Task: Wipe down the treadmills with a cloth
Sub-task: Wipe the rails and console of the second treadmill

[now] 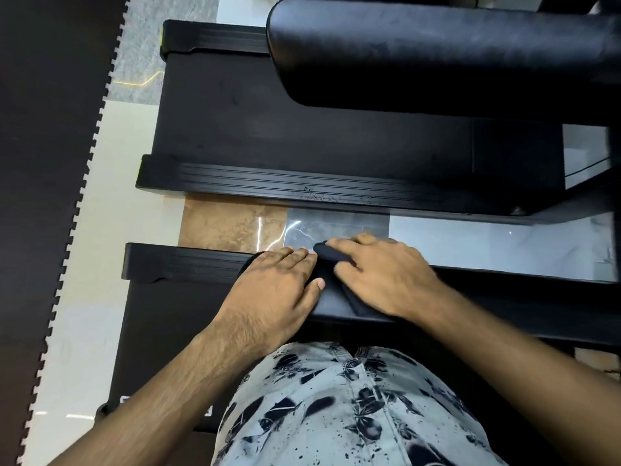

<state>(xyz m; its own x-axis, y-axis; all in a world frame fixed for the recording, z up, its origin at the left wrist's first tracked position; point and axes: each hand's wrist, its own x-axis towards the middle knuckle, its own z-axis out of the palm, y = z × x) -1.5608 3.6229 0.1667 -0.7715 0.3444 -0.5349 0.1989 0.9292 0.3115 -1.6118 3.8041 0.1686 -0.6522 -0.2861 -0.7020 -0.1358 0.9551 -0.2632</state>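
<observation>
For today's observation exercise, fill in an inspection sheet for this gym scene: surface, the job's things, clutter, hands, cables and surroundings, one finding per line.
Surface: black padded bar of the near treadmill, under both hands.
Job's things: dark cloth bunched on the bar between the hands; near treadmill and far treadmill, whose side rail shows small droplets or specks.
Clutter: nothing seen.
Hands: left hand lies flat, fingers straight, on the bar beside the cloth; right hand rests on the cloth, fingers bent over it.
Cables: thin yellow line on the floor at upper left; cannot tell if it is a cable.
Surroundings: tiled floor between the machines; dark interlocking mat at left.
</observation>
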